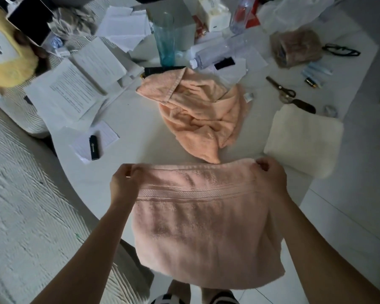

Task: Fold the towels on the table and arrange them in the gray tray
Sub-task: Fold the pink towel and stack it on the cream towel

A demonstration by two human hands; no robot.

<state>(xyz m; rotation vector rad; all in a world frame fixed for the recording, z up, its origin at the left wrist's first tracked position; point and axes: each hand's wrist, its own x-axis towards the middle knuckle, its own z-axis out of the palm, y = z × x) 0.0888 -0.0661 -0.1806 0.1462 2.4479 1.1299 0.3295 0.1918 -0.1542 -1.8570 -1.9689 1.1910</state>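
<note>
Both hands hold a pink towel (204, 218) up by its top edge at the near rim of the white table (127, 128), at about six o'clock in the view. The left hand (124, 183) pinches the top left corner, fingers curled over the hem, and the right hand (270, 172) pinches the top right corner the same way; the towel hangs doubled below them, its lower edge falling past the table rim toward the floor. Just beyond it, near the middle of the table, a peach towel (202, 115) lies crumpled and unfolded. At three o'clock a cream towel (303, 139) sits folded in a neat rectangle, near the right hand but not touching it. At one to two o'clock lie scissors (281, 88). A tall teal glass (165, 38) stands at twelve o'clock, with a clear bottle (217, 51) on its side just beside it. Loose papers (68, 93) spread at ten o'clock, and a black lighter (93, 148) rests on a notepad at nine o'clock.
</note>
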